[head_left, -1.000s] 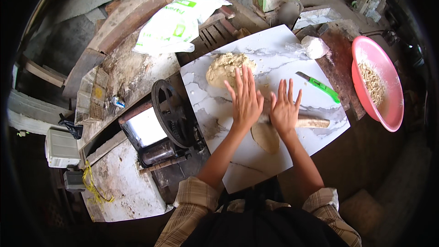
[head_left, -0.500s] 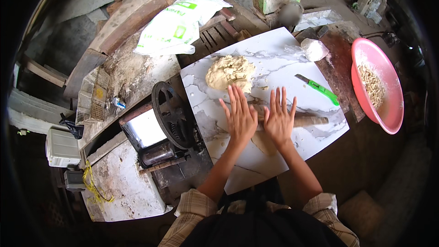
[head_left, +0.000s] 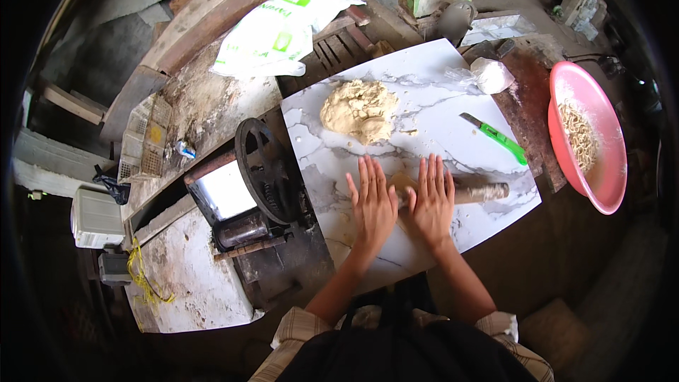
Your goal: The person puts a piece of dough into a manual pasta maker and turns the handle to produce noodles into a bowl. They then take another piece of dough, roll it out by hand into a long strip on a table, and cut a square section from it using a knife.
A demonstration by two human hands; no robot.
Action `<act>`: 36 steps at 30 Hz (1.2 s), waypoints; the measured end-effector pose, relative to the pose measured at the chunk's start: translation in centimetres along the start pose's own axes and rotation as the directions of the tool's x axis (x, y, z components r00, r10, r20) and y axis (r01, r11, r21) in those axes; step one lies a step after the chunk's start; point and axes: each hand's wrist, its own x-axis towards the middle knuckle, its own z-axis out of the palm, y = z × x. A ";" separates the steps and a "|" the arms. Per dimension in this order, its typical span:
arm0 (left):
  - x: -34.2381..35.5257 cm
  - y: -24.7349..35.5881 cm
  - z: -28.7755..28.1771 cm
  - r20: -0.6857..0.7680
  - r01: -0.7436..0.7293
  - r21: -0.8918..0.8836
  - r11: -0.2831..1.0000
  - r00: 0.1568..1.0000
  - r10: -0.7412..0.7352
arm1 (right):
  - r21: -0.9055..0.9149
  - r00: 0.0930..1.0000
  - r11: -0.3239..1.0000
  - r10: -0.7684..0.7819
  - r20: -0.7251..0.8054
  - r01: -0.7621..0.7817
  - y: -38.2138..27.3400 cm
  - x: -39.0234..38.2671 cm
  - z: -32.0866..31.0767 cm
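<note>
Both the left hand (head_left: 374, 209) and the right hand (head_left: 431, 201) lie flat, with straight fingers, over the rolling pin (head_left: 482, 193) on the marbled board (head_left: 419, 71). Between them, the flattened dough (head_left: 402, 182) is partly visible; the dough lump (head_left: 358, 110) rests beyond the left fingertips.

the head fisheye looks down — left hand (head_left: 374, 213) and right hand (head_left: 433, 211) mid-frame.

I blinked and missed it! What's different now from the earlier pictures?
The left hand and right hand slid back toward the person, flat over the rolling pin, whose part between them came back too. A bit of flat dough now shows beyond it. Nothing was newly grabbed or let go. The dough lump, green knife and pink bowl stayed put.
</note>
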 end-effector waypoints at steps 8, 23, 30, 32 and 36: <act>8.4 0.0 0.8 -0.216 0.109 -0.085 0.990 0.968 -0.125 | 0.048 0.997 0.999 0.029 -0.067 -0.026 1.5 8.8 4.0; -0.6 0.3 -0.1 -0.336 0.026 -0.152 0.988 0.939 -0.076 | 0.124 0.908 0.901 -0.405 -0.107 0.417 6.8 4.7 0.1; -7.8 4.4 -2.4 -0.239 0.372 -0.144 0.917 0.886 -0.397 | 0.236 0.855 0.825 -0.515 -0.062 0.514 4.6 0.0 -1.2; -8.1 5.8 -1.8 -0.261 0.410 -0.067 0.909 0.873 -0.413 | 0.185 0.848 0.828 -0.521 -0.100 0.530 3.6 -0.2 -2.1; -6.6 6.4 -1.0 -0.158 0.502 -0.012 0.865 0.853 -0.498 | 0.132 0.858 0.848 -0.504 -0.095 0.513 3.1 0.1 -1.7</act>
